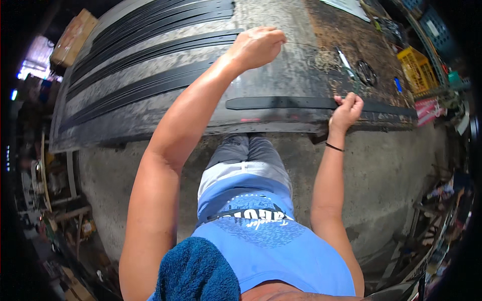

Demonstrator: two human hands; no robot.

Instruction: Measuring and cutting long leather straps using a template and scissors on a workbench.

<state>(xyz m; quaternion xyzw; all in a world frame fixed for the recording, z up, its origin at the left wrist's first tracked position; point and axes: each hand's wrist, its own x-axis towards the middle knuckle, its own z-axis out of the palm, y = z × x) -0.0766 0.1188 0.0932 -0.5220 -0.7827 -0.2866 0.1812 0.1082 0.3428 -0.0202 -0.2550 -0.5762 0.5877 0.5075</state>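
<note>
A long black belt strap (281, 103) lies along the table's front edge, its pointed, punched end to the left. My left hand (257, 47) is raised over the table beyond the strap, its fingers closed. A thin thread (301, 44) seems to run from this fist toward the right. My right hand (347, 111) is closed in a pinch at the strap's right part, its fingertips over the strap. What sits between those fingertips is too small to make out. Just beyond them is a tangle of pale thread (326, 59).
Several rows of black straps (150, 52) cover the table's left side. At the right lie a white pen-like tool (345, 62), a dark coil (367, 73) and a blue pen-like item (398, 84). A yellow crate (416, 69) stands past the right edge, a cardboard box (74, 37) at the far left.
</note>
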